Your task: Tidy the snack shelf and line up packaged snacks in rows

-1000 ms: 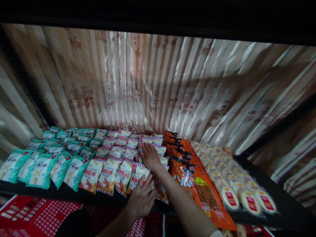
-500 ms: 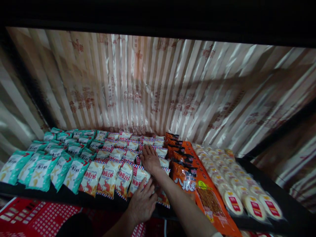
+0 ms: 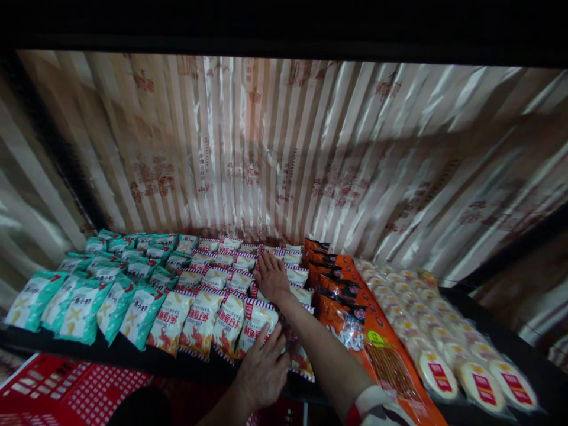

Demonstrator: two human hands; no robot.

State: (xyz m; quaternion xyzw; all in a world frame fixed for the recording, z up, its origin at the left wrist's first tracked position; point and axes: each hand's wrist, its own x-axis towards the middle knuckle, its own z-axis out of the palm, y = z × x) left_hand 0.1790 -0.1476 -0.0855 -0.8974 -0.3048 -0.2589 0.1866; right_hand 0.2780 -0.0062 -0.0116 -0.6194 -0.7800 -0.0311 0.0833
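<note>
Rows of cream-and-orange snack bags (image 3: 227, 322) with striped red-and-blue edges stand on a black shelf (image 3: 53, 349). My right hand (image 3: 273, 279) lies flat, fingers spread, over the bags behind the front row, hiding those beneath it. Closer to me, my left hand (image 3: 264, 367) rests its stretched fingers against the lower face of a front-row snack bag (image 3: 258, 318). Neither hand is closed round a bag.
Teal snack bags (image 3: 82, 310) fill the shelf's left part. Orange packets (image 3: 341, 319) and a long orange bag of brown sticks (image 3: 390, 370) lie right of my hands, then round pale packaged cakes (image 3: 437, 374). Below sits a red basket (image 3: 102, 384); striped sheeting (image 3: 266, 148) hangs behind.
My right hand has slid slightly farther back over the bags, and more of its sleeve shows. My left hand stays at the front bag. The whole view has shifted a little.
</note>
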